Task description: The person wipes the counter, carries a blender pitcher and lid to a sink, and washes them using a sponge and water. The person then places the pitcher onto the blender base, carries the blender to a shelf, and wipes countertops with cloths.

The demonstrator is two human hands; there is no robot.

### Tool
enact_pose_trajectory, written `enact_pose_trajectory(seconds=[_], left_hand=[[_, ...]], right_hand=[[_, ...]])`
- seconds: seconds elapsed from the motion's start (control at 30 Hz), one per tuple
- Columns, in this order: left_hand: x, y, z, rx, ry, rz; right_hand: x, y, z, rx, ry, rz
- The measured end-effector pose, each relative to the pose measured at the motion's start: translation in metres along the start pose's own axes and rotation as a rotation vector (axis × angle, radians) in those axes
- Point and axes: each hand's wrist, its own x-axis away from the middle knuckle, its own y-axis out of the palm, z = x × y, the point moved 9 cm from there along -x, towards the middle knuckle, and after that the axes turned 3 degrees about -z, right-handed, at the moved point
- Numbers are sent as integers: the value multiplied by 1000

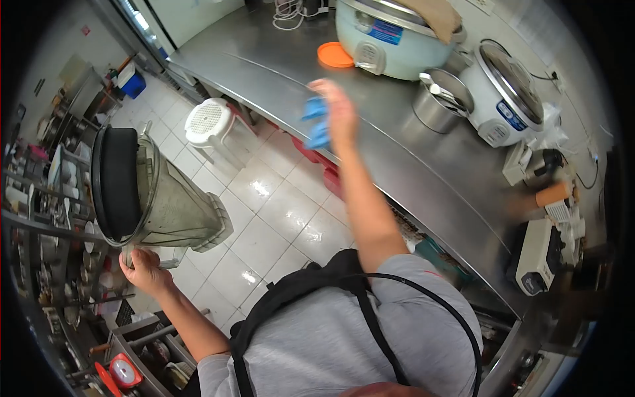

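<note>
A large clear blender jar (178, 205) is tilted on its side at the left, its black lid (118, 184) at the mouth and facing left. My left hand (147, 270) is closed round the jar's handle, below its rim. Over the front edge of the steel counter (264, 79), my right hand (339, 116) holds a crumpled blue cloth (317, 122). That hand is a little blurred, and its fingers wrap partly round the cloth.
Rice cookers (390, 40) (506, 99), a steel pot with utensils (442, 99) and an orange lid (336, 55) stand on the counter. A white stool (210, 122) is on the tiled floor. Shelves line the left; a red scale (124, 370) sits lower left.
</note>
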Motion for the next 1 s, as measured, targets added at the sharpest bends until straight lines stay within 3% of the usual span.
enact_pose_trajectory(seconds=[0.07, 0.1, 0.17, 0.2, 0.27, 0.37, 0.47, 0.5, 0.53, 0.63, 0.73, 0.77, 0.83, 0.9, 0.93, 1.0], left_hand=[[-7, -12, 2, -22, 11, 59], [-10, -16, 4, -42, 11, 113], [-21, -21, 5, -81, 34, 176], [-28, -22, 3, -101, 53, 184], [-44, -20, -5, -113, 78, 165], [-77, -1, -28, -92, 73, 55], [-106, 20, -56, -72, 109, 194], [-118, 36, -61, -79, 106, 136], [-130, 49, -65, -71, 110, 134], [-163, 72, -82, -41, 98, 115], [-188, 92, -90, 48, 122, -29], [-192, 96, -88, -38, 140, 61], [-200, 98, -94, -71, 133, 136], [-205, 84, -103, -42, 130, 242], [-209, 80, -114, 16, 100, 277], [-228, 108, -127, 39, 75, 126]], right_hand=[[-16, -74, 0, 280, -78, 137], [-17, -108, 2, 497, -238, 129], [-2, -187, 50, 874, -32, 225], [10, -222, 84, 1102, 204, 274], [22, -234, 117, 1430, 560, 281], [-3, -148, 167, 1364, 560, 143], [-24, 8, 224, 1003, 645, -143], [-21, 70, 230, 899, 632, -280], [-24, 129, 209, 974, 203, -300], [-28, 239, 193, 356, 99, -652], [-118, 191, 160, -48, 231, -298], [-124, 156, 221, 526, 232, -166], [-140, 96, 309, 601, 385, -11], [-148, 110, 352, 650, 327, -43], [-158, 135, 281, 1173, 200, -148], [-135, 197, 288, 1059, 17, -359]])
